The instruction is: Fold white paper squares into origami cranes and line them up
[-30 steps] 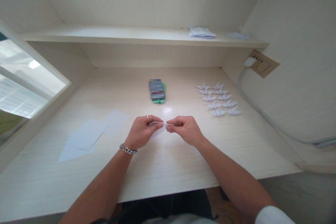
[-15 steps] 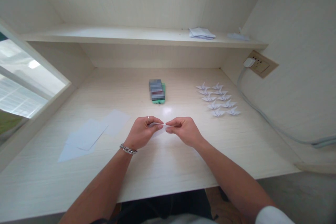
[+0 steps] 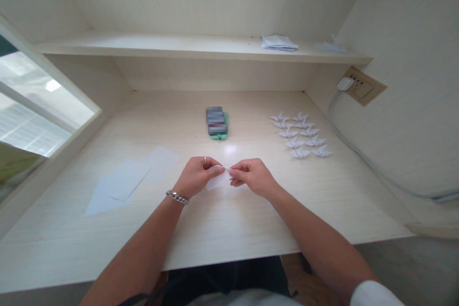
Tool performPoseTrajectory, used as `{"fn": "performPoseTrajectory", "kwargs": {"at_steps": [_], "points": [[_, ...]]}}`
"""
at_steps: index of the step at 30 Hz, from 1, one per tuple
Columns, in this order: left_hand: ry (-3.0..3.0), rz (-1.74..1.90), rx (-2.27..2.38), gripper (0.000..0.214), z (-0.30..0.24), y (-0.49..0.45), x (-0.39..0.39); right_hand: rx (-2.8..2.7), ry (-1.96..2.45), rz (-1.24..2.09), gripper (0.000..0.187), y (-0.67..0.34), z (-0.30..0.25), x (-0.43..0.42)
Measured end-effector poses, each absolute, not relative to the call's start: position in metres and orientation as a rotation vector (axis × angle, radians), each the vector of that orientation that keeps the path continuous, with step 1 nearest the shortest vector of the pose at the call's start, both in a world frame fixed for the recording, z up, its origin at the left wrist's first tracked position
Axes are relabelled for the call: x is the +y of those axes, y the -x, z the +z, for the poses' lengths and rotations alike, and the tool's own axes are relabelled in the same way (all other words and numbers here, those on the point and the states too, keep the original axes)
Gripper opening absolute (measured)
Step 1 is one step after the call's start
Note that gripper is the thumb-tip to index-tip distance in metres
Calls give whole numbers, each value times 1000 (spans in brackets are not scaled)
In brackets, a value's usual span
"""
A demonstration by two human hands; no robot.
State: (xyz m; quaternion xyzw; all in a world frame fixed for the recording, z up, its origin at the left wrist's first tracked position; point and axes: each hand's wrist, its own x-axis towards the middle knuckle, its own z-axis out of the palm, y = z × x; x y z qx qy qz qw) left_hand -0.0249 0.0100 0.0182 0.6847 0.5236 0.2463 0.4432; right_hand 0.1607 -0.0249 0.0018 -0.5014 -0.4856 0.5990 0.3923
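Note:
Both hands meet over the middle of the desk, pinching one small piece of white paper. My left hand, with a ring and a chain bracelet, grips its upper left part between thumb and fingers. Thumb and index finger of my right hand close on the paper's right end. Part of the sheet hangs below the left thumb; its exact folds are hidden by the fingers. Off to the right, several folded white paper cranes stand in two columns. Loose white paper sheets lie to the left, overlapping.
A green-edged item, blurred on top, lies beyond my hands. Folded white papers rest on the shelf. On the right wall, a plug sits in a socket panel, its grey cable running down along the desk's side.
The paper has tilted and more of it shows below my left thumb. My right fingers have shifted, with lower fingertips now showing under the thumb. The camera view has moved slightly.

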Motion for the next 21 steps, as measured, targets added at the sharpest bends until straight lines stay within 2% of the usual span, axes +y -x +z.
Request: {"fn": "performPoseTrajectory", "kwargs": {"at_steps": [6,13,17,21], "points": [[-1699,598,1268,23,13,24,12,-1245,1342,1550,18,-156,0,-23],[-1291,647,1104,32,12,23,11,-1081,1343,1658,13,-154,6,-23],[-1453,641,1130,39,13,24,12,-1064,1355,1640,13,-157,7,-24],[-1665,628,1210,30,14,22,10,-1182,1356,1599,14,-158,2,-23]]}}
